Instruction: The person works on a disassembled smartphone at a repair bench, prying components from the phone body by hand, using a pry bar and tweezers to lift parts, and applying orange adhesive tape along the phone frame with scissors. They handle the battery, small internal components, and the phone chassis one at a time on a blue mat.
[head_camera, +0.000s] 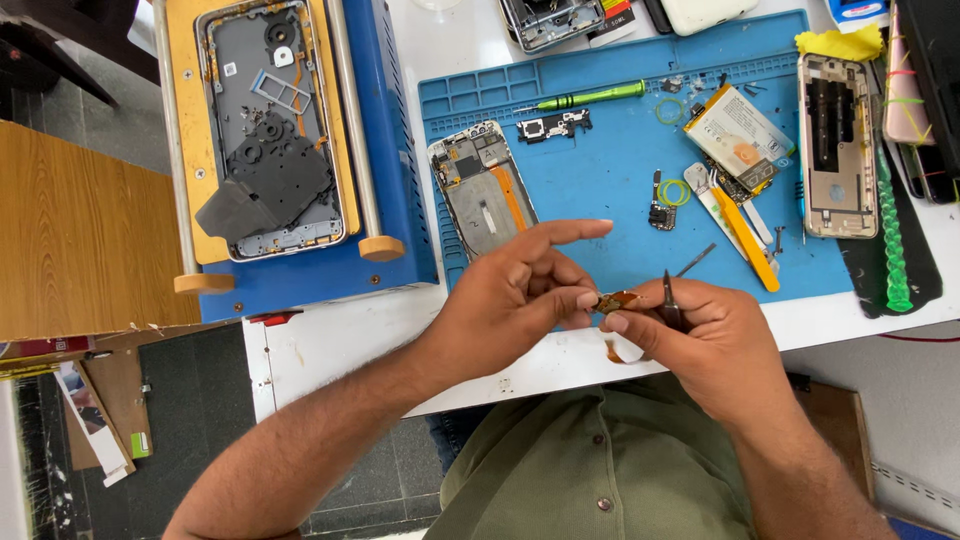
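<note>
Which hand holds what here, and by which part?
Left hand pinches one end of a small orange flex part between thumb and finger; right hand holds dark tweezers around mid-length, beside the part.

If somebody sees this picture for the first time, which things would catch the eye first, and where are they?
The two hands meet at the centre: the left hand pinches a small orange flex part, and the right hand holds tweezers at it. Behind them lies a bright blue mat with an opened phone, a green screwdriver and a battery. At the upper left a blue machine carries a grey phone frame.
</note>
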